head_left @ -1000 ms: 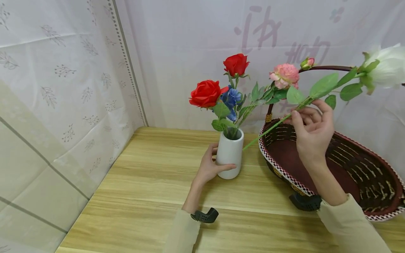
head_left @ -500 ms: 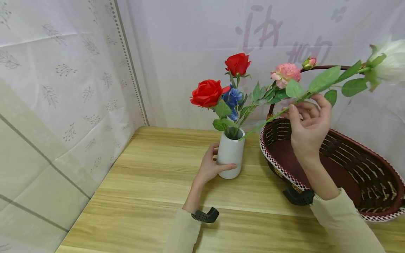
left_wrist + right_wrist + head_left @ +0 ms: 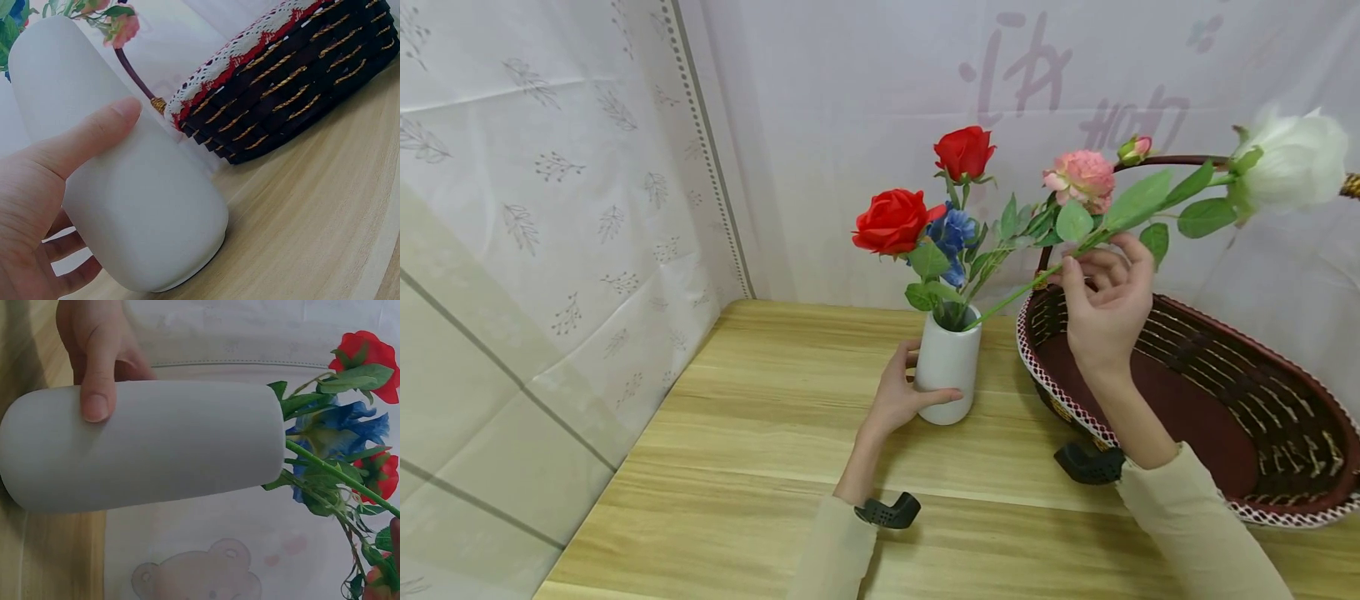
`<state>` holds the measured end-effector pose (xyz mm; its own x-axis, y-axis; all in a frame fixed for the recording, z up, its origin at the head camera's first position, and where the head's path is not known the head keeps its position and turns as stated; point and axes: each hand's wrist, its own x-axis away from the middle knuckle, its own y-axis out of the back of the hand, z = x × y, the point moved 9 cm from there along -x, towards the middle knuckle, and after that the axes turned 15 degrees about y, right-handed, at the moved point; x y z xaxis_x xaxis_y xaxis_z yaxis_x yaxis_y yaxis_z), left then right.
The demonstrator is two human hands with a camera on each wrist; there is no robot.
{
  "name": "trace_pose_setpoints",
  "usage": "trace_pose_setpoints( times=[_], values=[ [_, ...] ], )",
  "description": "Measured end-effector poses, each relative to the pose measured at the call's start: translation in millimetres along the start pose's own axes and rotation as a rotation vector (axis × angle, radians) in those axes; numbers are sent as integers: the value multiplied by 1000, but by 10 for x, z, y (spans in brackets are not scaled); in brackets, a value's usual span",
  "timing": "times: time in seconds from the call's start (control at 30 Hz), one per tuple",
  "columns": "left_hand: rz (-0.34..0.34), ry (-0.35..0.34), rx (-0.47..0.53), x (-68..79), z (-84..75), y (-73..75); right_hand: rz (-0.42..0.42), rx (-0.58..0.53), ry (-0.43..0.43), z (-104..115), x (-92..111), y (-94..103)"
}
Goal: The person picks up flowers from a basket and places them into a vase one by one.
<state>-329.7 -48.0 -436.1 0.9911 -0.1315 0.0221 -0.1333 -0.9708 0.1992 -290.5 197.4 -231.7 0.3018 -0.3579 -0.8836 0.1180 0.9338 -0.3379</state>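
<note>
A white vase point(image 3: 947, 367) stands upright on the wooden table. My left hand point(image 3: 901, 392) grips its lower body from the left, the thumb point(image 3: 103, 131) across the front. My right hand point(image 3: 1108, 304) pinches the green stem of a white rose point(image 3: 1288, 162), which leans far to the right. The stem's lower end point(image 3: 306, 453) passes over the vase rim into the mouth; its tip is hidden inside. Also standing in the vase are two red roses point(image 3: 891, 222), a blue flower point(image 3: 951, 237) and a pink flower point(image 3: 1081, 179) with a bud point(image 3: 1133, 150).
A dark woven basket point(image 3: 1217, 417) with a lace-trimmed rim and an arched handle point(image 3: 1180, 160) stands right of the vase, partly under my right arm. A patterned curtain point(image 3: 820, 125) hangs behind the table, and another covers the left side.
My right hand has moved left with the white rose, and its stem end has gone from beside the vase to inside the mouth. The left hand has stayed on the vase.
</note>
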Motion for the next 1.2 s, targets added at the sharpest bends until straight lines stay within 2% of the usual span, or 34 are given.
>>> trace_pose_setpoints(
  times=[0.4, 0.73, 0.77, 0.93, 1.0, 1.2],
  values=[
    [-2, 5, 2, 9, 7, 2, 88, 23, 5, -50, 242, -177],
    [-1, -5, 5, 2, 7, -1, 163, 163, 29, -116, 443, -280],
    [2, -3, 6, 33, -41, 3, 164, 170, 23, -124, 464, -287],
    [-1, -9, 1, 35, -52, 5, 166, 197, -7, -173, 579, -307],
    [-9, -10, -10, -2, 0, 5, 158, 203, -18, -192, 612, -311],
    [-17, -3, -32, -22, 18, 8, 162, 232, -33, -225, 670, -329]
  ],
)
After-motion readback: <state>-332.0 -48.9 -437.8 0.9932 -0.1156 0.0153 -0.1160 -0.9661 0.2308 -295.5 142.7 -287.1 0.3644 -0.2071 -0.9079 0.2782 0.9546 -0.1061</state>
